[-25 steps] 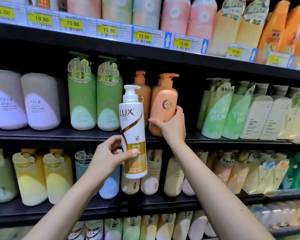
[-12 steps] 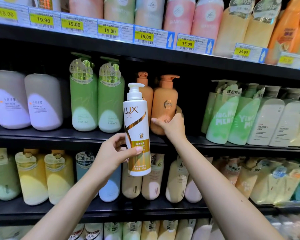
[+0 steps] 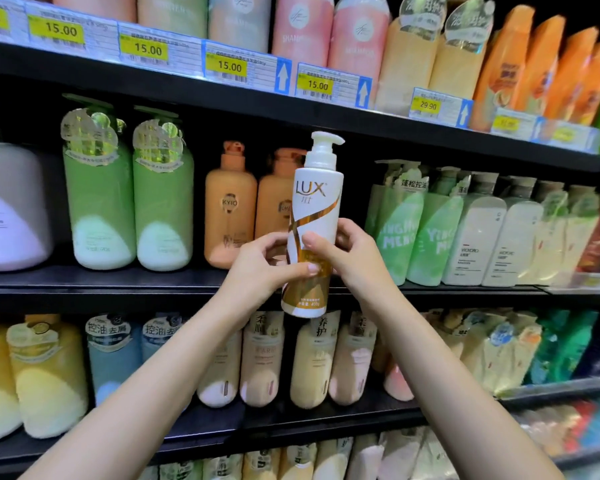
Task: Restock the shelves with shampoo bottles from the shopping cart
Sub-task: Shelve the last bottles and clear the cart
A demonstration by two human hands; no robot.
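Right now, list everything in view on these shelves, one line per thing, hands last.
Lux bottle: one, white and gold with a pump, held in front of the middle shelf.
Orange pump bottles: two, middle shelf, behind the Lux bottle.
Green bottles: two, middle shelf, left of the orange ones.
Lilac bottle: one in view, middle shelf, far left.
Light green and white bottles: a row, middle shelf, right.
Price tags: several, yellow, top shelf edge.
Pink bottles: two, top shelf.
Orange bottles: several, top shelf, right.
Cream and peach bottles: a row, lower shelf.
Left hand: grip on the Lux bottle's lower half.
Right hand: grip on its right side.
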